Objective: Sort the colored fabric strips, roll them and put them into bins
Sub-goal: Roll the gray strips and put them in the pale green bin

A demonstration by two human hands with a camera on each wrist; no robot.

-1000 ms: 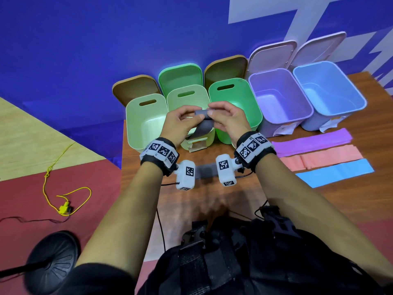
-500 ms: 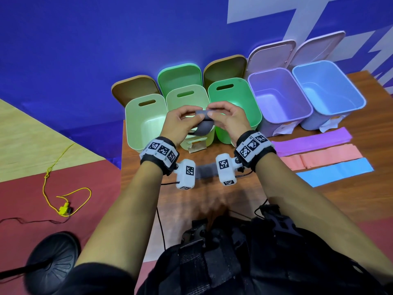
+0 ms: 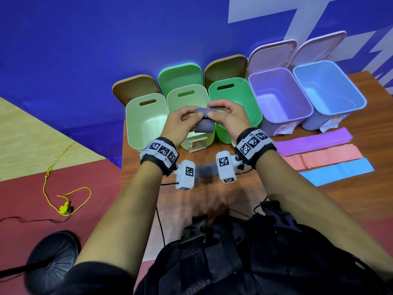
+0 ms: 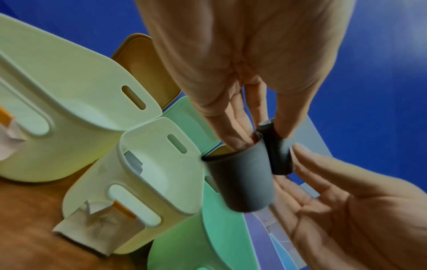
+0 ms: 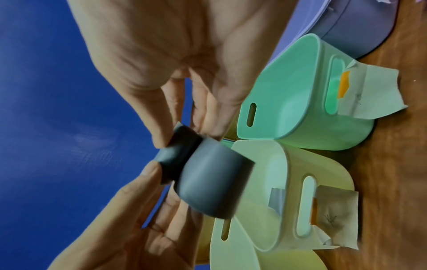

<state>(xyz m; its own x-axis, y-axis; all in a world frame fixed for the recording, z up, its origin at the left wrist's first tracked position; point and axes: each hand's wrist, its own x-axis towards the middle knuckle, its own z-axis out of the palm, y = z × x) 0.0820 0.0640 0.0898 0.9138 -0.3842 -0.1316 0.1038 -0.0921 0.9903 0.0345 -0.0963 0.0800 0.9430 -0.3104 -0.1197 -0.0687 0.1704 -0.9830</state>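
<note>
Both hands hold one grey fabric strip [image 3: 204, 126] in the air over the middle pale green bin [image 3: 182, 95]. Its upper end is wound into a small roll; the rest hangs below as a short loose loop [image 4: 245, 180]. My left hand [image 3: 194, 117] pinches the roll's left end between thumb and fingers [image 4: 280, 127]. On the roll's right end, my right hand [image 3: 211, 110] pinches with thumb and fingers [image 5: 161, 138]. Purple [image 3: 314, 141], pink [image 3: 327, 158] and blue [image 3: 338, 173] strips lie flat on the table at right.
A row of open bins stands at the table's back: pale green [image 3: 136, 133], green [image 3: 253, 103], purple [image 3: 306, 107], blue [image 3: 359, 99], lids leaning on the blue wall. Paper labels hang from their fronts. A grey patch [image 3: 205, 170] lies on the wooden table [image 3: 212, 199] between my wrists.
The hanging part of the grey strip has grown shorter as more of it is wound onto the roll. Both hands stay in about the same place.
</note>
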